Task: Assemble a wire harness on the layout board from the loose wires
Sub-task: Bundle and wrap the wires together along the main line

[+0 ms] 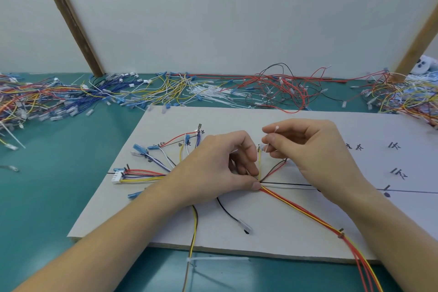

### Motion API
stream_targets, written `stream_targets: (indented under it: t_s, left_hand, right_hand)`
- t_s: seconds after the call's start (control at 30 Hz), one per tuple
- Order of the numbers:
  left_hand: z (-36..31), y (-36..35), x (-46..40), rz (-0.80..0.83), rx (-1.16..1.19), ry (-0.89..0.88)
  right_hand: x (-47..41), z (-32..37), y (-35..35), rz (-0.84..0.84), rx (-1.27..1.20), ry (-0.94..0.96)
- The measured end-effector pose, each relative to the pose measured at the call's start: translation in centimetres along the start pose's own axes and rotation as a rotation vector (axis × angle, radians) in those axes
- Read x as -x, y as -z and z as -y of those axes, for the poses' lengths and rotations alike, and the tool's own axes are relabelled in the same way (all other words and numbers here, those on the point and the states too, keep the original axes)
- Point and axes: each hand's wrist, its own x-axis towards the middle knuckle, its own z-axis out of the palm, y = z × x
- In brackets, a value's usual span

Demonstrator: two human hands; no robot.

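A pale layout board (272,232) with drawn lines and markings lies on the teal table. Coloured wires fan over it from a junction near the middle. My left hand (220,163) pinches the wire bundle (296,206) at that junction, thumb and fingers curled onto it. My right hand (308,149) is just right of it and pinches a thin white cable tie (269,142) between thumb and fingers above the junction. Red and yellow wires run down-right past a peg (341,233). A white connector (117,176) ends the left branch.
Heaps of loose wires (166,87) and white cable ties (208,92) line the back of the table, with more at the far left (28,102) and far right (407,97). A cable tie (218,259) binds a yellow-black wire pair below the board's front edge.
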Motion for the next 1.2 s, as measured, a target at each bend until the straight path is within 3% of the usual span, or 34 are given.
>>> stream_targets:
  t_s: [0.4, 1.2]
  left_hand:
    - [-0.47, 0.6, 0.18, 0.073, -0.023, -0.03]
    - [-0.27, 0.96, 0.47, 0.07, -0.166, -0.109]
  right_hand:
    - [0.59, 0.19, -0.71, 0.109, 0.251, 0.096]
    - [0.59, 0.54, -0.4, 0.301, 0.238, -0.005]
